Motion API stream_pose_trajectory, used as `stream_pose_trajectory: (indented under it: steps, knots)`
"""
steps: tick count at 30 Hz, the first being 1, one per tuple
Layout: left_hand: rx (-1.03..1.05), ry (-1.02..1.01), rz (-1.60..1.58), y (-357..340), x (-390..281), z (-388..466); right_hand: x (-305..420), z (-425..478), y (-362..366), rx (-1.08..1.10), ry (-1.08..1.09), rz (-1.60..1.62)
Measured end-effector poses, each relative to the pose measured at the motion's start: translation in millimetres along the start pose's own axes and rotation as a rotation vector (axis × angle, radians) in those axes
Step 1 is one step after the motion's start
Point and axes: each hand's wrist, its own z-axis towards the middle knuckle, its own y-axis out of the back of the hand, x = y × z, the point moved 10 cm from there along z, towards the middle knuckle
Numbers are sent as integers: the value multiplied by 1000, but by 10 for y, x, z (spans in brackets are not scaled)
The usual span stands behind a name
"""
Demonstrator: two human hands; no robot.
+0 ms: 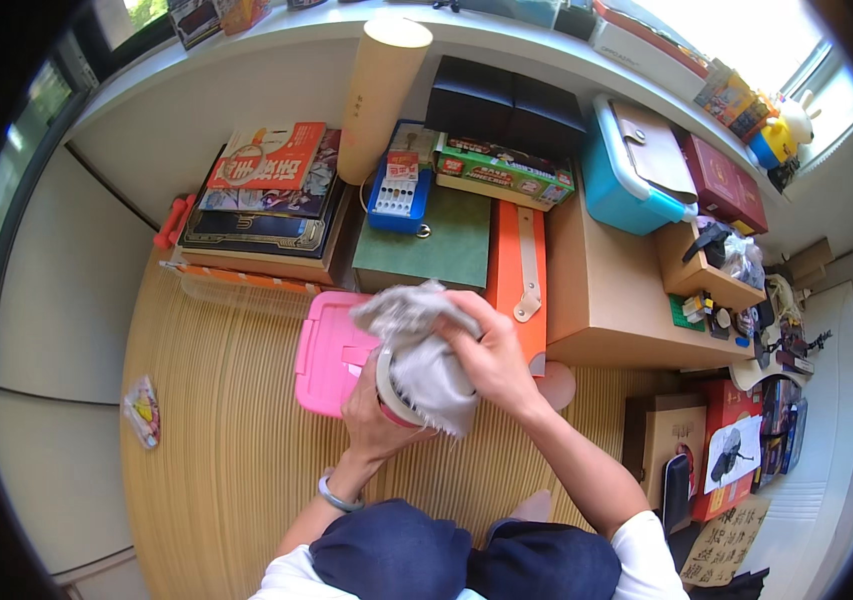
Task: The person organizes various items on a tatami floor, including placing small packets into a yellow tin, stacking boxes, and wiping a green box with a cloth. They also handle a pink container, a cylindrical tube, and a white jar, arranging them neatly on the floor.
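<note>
My left hand (370,420) is wrapped around a round container (394,397) with a white rim and a pink lower part, tilted in front of me. With my right hand (488,352) I grip a crumpled grey cloth (426,360), which hangs over the container's rim and covers most of its opening; what is inside cannot be seen. Directly behind my left hand, a pink plastic box (329,352) with its lid on lies on the ribbed mat.
Beyond the hands stand a green box (426,251), an orange box (518,270) and a stack of books (269,195). A large cardboard box (606,300) bears a turquoise bin (614,172) at right. A small plastic packet (142,412) lies at the mat's left edge.
</note>
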Motion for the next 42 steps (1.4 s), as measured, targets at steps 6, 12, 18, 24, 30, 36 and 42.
stream_pose_trajectory:
  steps: [6,12,18,24,30,36,42]
  knots:
    - [-19,61,5,-22,262,-50,46,-587,-129,-220,321,-380]
    - [92,0,49,-306,643,-251,232,-517,-607,63,464,-496]
    - [-78,215,-161,-198,310,29,-396,-126,16,-220,18,-7]
    - [-73,213,-138,-94,374,-76,-600,-663,-69,-451,-107,154]
    - [-104,401,-571,-223,793,-284,-485,-1033,-330,-266,67,-71]
    - [207,55,-407,-79,78,-31,-374,-487,-3,-165,-139,459]
    - [486,26,-468,-199,307,-567,-928,-678,-117,-120,-419,730]
